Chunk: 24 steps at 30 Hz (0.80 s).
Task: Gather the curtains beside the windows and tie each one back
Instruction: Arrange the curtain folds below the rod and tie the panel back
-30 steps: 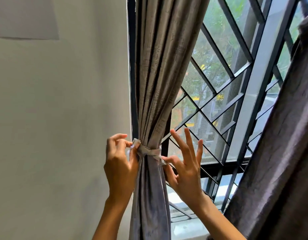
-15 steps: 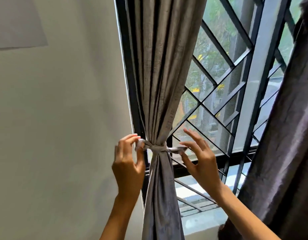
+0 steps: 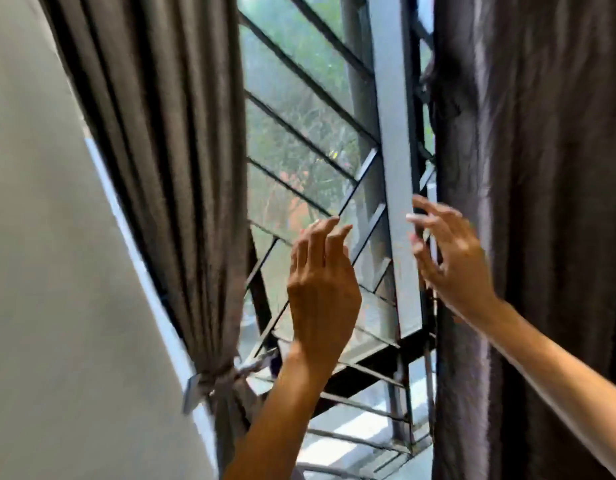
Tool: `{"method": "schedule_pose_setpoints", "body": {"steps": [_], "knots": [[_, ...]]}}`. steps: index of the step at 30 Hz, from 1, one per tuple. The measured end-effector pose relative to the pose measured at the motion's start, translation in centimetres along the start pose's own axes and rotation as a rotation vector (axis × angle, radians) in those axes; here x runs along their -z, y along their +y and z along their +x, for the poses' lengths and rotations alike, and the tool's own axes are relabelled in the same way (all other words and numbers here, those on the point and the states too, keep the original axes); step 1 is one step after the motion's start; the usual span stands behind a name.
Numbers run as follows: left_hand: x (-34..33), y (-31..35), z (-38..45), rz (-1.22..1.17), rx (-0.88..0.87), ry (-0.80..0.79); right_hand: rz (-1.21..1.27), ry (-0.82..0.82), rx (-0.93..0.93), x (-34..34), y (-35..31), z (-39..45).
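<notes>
At right of window [image 3: 301, 143], loose curtain [image 3: 528, 202] hanging untied; soft, heavy, prone to slipping. Best gathered mid-height, both edges. Left hand [image 3: 322, 289] and right hand [image 3: 453, 258] empty, fingers spread. Left curtain [image 3: 168, 168] tied [image 3: 214, 379].

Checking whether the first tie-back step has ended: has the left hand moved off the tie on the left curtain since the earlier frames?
Yes. The left hand has left the tie and now sits above and to its right, open, before the window grille, holding nothing.

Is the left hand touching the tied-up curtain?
Apart. The head view shows the left hand raised in front of the window grille, fingers loose, with open window between it and the tied curtain.
</notes>
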<state>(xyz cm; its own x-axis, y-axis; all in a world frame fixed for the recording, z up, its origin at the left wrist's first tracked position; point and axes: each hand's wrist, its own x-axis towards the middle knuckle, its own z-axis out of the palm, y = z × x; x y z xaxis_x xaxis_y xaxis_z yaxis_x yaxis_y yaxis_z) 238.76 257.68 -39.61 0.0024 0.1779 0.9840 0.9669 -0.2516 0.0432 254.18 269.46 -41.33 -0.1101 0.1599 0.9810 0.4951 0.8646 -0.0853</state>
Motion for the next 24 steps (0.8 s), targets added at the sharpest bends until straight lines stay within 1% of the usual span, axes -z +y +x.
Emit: {"method": "schedule_pose_setpoints", "body": {"steps": [4, 8, 11, 13, 18, 21, 24], "knots": [[-7.1, 3.2, 6.4, -0.102, 0.038, 0.076, -0.038, 0.185, 0.012, 5.0, 9.2, 8.5], [-13.4, 6.4, 13.7, -0.075, -0.008, 0.163, -0.022, 0.318, 0.007, 8.4, 17.2, 17.2], [-17.1, 8.4, 19.2, -0.050, -0.063, 0.204, 0.064, 0.361, -0.019, 9.3, 20.8, 22.6], [-19.0, 9.4, 23.0, -0.053, -0.070, 0.237, 0.128, 0.362, -0.008, 9.6, 21.9, 25.7], [-21.0, 11.8, 32.0, -0.097, -0.043, 0.225, 0.289, 0.226, -0.102, 9.6, 21.5, 31.5], [-21.1, 13.4, 36.7, -0.106, 0.026, 0.237, 0.313, 0.117, -0.061, 9.1, 20.6, 34.0], [-21.1, 14.7, 40.4, -0.033, 0.058, 0.232, 0.297, 0.009, -0.015, 9.1, 20.0, 35.3]]}}
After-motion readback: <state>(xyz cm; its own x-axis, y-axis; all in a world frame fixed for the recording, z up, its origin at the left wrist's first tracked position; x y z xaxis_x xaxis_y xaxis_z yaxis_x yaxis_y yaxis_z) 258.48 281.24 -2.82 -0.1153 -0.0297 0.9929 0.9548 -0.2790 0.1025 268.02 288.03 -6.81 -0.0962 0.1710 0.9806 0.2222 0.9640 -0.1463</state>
